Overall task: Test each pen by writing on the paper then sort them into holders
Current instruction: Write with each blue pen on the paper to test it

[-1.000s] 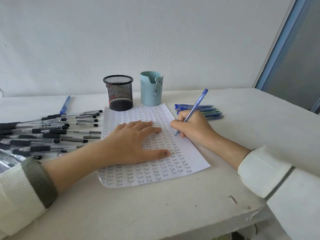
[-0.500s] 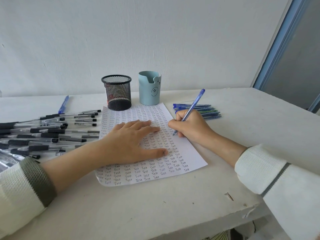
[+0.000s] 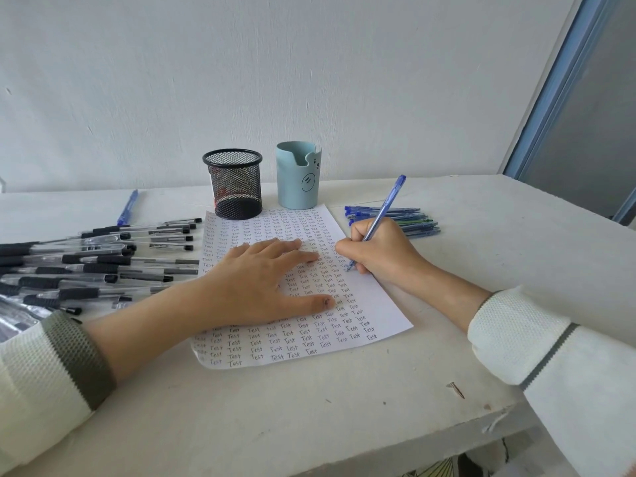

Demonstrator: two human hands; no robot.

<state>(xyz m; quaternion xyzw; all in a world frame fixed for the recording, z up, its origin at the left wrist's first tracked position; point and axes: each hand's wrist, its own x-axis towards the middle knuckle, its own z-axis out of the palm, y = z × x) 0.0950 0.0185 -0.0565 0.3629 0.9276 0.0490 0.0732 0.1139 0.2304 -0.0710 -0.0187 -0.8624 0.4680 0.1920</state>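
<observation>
Head view: right hand (image 3: 382, 251) pinches blue pen (image 3: 387, 204); left hand (image 3: 251, 284), fingers (image 3: 292, 258) spread, part-hides paper (image 3: 375, 304)

blue pen (image 3: 389, 197) held tilted, tip on written paper (image 3: 378, 304) | black pens (image 3: 103, 266) spread along left edge | mesh holder (image 3: 234, 187), blue holder (image 3: 297, 180) set upright near far edge

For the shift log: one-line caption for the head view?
Right hand writes with a blue pen on the paper filled with "Test", left hand flat on it.
</observation>
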